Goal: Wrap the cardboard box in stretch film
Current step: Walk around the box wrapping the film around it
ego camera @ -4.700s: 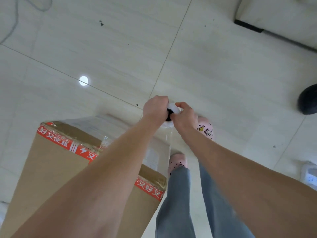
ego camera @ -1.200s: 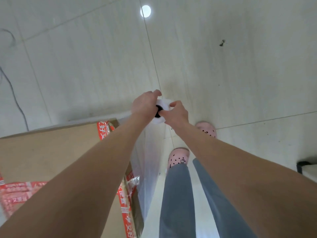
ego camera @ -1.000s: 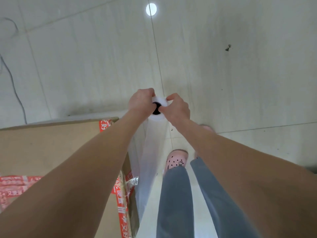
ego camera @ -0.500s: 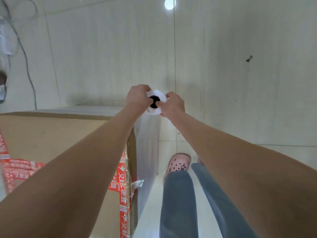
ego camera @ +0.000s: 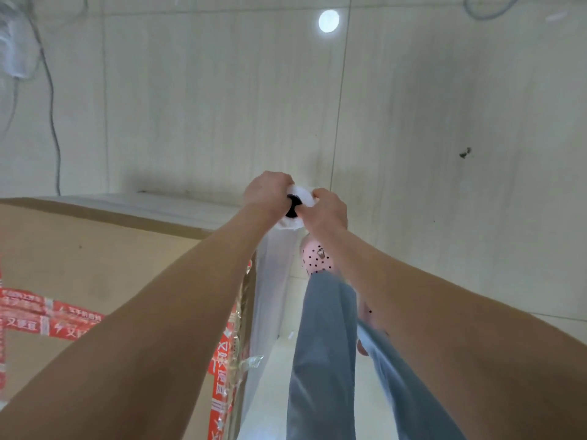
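A large brown cardboard box with red printed tape stands on the floor at lower left. Beside its right corner I hold a white roll of stretch film upright, its black core facing me. My left hand grips the roll's top from the left and my right hand grips it from the right. A sheet of clear film hangs from the roll and lies against the box's right side.
My legs in blue jeans and pink perforated clogs stand right of the box. Pale tiled floor spreads all round. A grey cable trails at upper left and crumpled plastic lies in the far left corner.
I have walked on round the box with the roll; the box's corner and top have shifted in view, more film lies along its side, and both hands keep their grip.
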Available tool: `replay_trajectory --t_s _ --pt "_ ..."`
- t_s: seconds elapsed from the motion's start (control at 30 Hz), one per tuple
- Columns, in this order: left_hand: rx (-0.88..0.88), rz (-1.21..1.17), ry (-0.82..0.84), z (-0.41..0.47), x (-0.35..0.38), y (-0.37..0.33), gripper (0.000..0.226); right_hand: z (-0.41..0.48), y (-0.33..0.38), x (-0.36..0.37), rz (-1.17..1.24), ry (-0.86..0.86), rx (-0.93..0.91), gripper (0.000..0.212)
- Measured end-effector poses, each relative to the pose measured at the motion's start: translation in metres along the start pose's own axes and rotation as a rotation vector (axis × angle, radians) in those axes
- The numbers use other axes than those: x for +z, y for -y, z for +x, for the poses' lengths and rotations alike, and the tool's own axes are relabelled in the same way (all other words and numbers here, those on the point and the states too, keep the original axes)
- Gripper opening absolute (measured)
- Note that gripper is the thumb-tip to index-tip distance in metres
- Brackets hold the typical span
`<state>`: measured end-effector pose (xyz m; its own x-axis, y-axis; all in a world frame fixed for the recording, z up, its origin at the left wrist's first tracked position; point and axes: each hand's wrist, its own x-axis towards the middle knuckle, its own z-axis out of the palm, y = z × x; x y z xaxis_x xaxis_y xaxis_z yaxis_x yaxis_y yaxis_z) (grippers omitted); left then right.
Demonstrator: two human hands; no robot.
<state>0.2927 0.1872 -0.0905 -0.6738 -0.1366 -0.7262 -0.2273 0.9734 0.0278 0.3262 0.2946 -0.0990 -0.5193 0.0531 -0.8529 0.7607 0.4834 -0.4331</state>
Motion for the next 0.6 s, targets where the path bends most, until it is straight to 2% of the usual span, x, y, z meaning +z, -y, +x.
replay_trajectory --t_s 0.2,0.33,0.4,0.47,0.6 --pt "-0.125 -0.2 -0.012 0.013 -0.021 0.027 0.018 0.008 0.034 0.004 0.018 -0.055 -0.026 0.035" --pt "-0.262 -0.351 -0.009 0.024 -0.03 0.047 0.018 0.016 0.052 0.015 0.04 -0.017 -0.047 0.061" --pt "-0.281 -0.372 0.01 0.028 -0.034 0.054 0.02 0.018 0.062 0.023 0.075 0.037 0.042 0.071" --pt "-0.248 -0.328 0.047 0.033 -0.035 0.057 0.022 0.021 0.067 0.029 0.15 0.057 0.127 0.064" --pt "-0.08 -0.28 0.021 0.044 -0.043 0.057 0.026 0.026 0.079 0.032 0.069 0.006 0.076 0.037"
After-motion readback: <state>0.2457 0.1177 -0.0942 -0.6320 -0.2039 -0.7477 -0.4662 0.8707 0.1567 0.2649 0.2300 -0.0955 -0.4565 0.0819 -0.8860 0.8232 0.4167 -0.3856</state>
